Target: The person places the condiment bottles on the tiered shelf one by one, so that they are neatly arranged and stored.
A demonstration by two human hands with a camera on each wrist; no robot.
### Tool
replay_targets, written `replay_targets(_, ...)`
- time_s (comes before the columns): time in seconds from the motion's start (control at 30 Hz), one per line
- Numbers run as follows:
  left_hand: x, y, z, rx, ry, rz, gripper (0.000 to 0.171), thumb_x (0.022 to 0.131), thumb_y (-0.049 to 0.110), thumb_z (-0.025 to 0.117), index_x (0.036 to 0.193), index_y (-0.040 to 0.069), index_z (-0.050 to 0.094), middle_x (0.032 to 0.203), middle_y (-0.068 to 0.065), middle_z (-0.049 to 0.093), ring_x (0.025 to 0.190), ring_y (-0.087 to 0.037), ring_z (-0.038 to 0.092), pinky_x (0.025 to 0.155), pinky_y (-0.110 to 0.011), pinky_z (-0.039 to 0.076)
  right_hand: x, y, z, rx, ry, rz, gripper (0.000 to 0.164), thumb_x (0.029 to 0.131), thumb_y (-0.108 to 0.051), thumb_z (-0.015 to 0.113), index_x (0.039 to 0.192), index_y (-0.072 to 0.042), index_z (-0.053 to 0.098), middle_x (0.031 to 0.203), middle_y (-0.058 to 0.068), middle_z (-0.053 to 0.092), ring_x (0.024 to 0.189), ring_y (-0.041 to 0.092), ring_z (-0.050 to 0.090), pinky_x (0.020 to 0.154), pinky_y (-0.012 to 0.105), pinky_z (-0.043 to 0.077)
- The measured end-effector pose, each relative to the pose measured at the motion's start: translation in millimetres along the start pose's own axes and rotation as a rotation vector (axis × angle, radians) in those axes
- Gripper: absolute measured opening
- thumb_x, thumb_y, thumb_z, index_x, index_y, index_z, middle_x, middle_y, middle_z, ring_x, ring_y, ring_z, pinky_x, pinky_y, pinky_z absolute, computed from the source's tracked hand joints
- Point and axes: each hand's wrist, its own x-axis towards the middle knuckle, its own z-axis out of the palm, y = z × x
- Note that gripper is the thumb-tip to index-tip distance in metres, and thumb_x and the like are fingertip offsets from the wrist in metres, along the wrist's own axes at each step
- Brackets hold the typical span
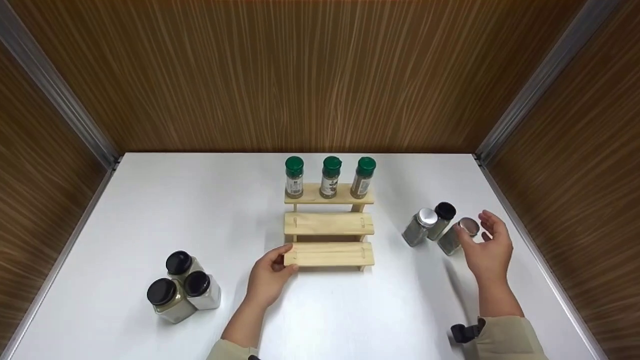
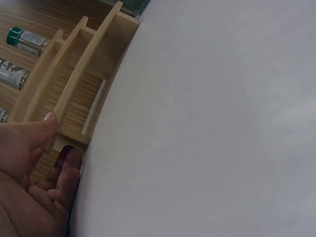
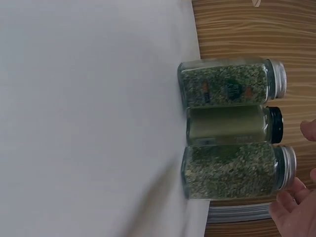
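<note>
Rack (image 1: 328, 254) stands on the white table (image 1: 320, 320), three green-capped bottles (image 1: 330, 178) on its top tier. The hands are well apart. The left hand (image 1: 267, 280) pinches the left end of the lowest tier between thumb and fingers. The right hand (image 1: 490, 255) has its thumb and fingers parted about the lid of the flake jar (image 3: 229, 173); whether they touch it, I cannot tell. Beside that jar stand a black-lidded jar (image 3: 228, 124) and a silver-lidded jar (image 3: 224, 85). Three dark-topped jars (image 1: 175, 306) cluster at left.
</note>
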Motion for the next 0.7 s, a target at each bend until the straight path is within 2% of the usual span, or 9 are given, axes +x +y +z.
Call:
replay_targets(0.1, -0.4, 0.6, -0.1, 0.000, 0.003, -0.001, 0.051, 0.092, 0.005, 0.081, 0.141, 0.002, 0.066, 0.109, -0.012, 0.066, 0.096, -0.022, 0.062, 0.083, -0.027, 0.054, -2.4, 4.5, -0.5, 0.001, -0.021, 0.029, 0.068, 0.089, -0.001, 0.081, 0.149, 0.006, 0.049, 0.143, 0.021, 0.057, 0.135, 0.037, 0.053, 0.109, 0.047, 0.045)
replay_targets(0.23, -0.1, -0.2, 0.0, -0.011, 0.003, -0.008, 0.051, 0.093, 0.004, 0.081, 0.141, 0.002, 0.066, 0.109, -0.012, 0.065, 0.097, -0.022, 0.061, 0.084, -0.026, 0.054, -4.7, 8.9, -0.6, 0.010, -0.044, 0.064, 0.071, 0.089, 0.001, 0.081, 0.151, 0.005, 0.047, 0.142, 0.020, 0.057, 0.132, 0.030, 0.054, 0.104, 0.040, 0.046)
replay_targets(0.4, 1.4, -2.1, 0.3, -0.013, 0.012, -0.003, 0.050, 0.092, 0.003, 0.080, 0.140, 0.001, 0.067, 0.110, -0.013, 0.066, 0.097, -0.022, 0.062, 0.084, -0.026, 0.054, -4.9, 14.8, -1.1, 0.037, -0.082, 0.124, 0.075, 0.090, 0.004, 0.079, 0.156, 0.004, 0.042, 0.142, 0.019, 0.055, 0.122, 0.015, 0.052, 0.107, 0.046, 0.047)
replay_targets(0.53, 1.2, -1.7, 0.4, -0.014, 0.012, -0.003, 0.050, 0.092, 0.002, 0.080, 0.140, 0.002, 0.067, 0.109, -0.013, 0.066, 0.096, -0.022, 0.062, 0.082, -0.026, 0.054, -5.9, 19.5, -1.8, 0.051, -0.101, 0.181, 0.078, 0.091, 0.006, 0.078, 0.158, 0.004, 0.038, 0.144, 0.023, 0.054, 0.118, 0.011, 0.052, 0.108, 0.049, 0.046)
replay_targets(0.7, 0.3, -0.6, 0.7, -0.016, 0.011, 0.003, 0.050, 0.092, 0.002, 0.080, 0.140, 0.001, 0.067, 0.108, -0.013, 0.066, 0.096, -0.021, 0.062, 0.082, -0.026, 0.054, -8.0, 25.7, 0.0, 0.056, -0.118, 0.208, 0.082, 0.091, 0.006, 0.078, 0.160, 0.002, 0.035, 0.144, 0.027, 0.054, 0.115, 0.008, 0.053, 0.105, 0.042, 0.047)
